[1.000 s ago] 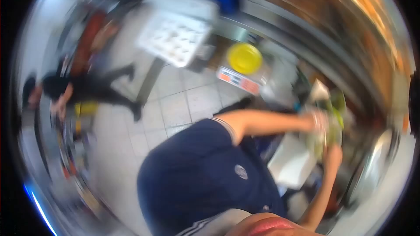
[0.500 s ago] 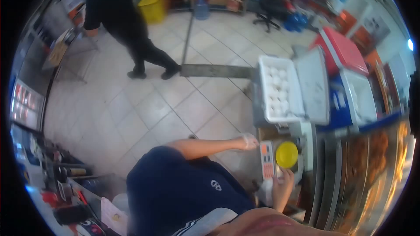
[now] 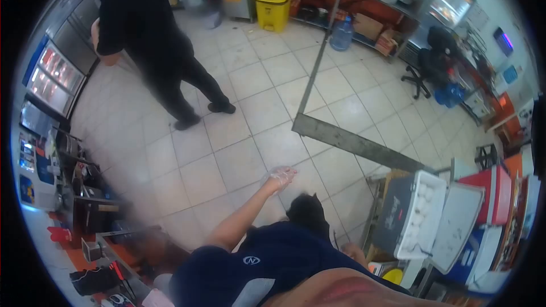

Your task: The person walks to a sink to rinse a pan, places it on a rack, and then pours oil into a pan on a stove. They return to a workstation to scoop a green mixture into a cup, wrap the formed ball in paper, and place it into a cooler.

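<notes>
Left hand (image 3: 280,177), gloved, fingers spread, empty, mid-frame. Right hand (image 3: 354,252) beside open cooler (image 3: 398,213) lower right, can't tell its fingers. Likely between picks; next move needs a turn and reach into cooler.

A co-worker (image 3: 148,40) stands on the floor (image 3: 239,102) at upper left, with a bin (image 3: 273,7) behind at top centre. Cabinets (image 3: 51,77) line the left edge. The left hand (image 3: 281,176) hangs over the floor at centre. A cooler (image 3: 418,216) sits at lower right, a chair (image 3: 429,59) above it.
</notes>
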Demonstrator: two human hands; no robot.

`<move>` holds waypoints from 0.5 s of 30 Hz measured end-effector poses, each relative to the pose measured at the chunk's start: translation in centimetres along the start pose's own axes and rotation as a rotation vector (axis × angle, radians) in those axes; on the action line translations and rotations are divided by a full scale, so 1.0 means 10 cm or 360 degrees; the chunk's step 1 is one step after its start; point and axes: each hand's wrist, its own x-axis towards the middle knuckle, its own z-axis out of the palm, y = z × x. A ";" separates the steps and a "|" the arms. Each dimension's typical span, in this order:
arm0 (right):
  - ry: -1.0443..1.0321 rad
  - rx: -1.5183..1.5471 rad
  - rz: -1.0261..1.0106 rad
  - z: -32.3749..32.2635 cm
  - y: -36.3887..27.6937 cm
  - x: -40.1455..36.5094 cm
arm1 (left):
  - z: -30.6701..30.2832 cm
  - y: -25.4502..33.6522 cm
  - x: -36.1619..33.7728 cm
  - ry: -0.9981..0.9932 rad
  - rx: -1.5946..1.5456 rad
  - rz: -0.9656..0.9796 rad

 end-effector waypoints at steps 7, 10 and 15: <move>-0.0573 0.0203 0.0535 -0.83 -0.73 0.81 | -1.69 0.24 1.23 0.0252 0.0889 0.0326; -0.0366 -0.0056 0.0354 -2.03 -2.08 1.33 | -2.58 -0.40 1.34 0.0592 0.1020 0.0101; 0.0747 -0.1698 -0.1113 -4.29 -4.83 2.90 | -3.74 -2.40 0.71 0.0961 0.1159 -0.0298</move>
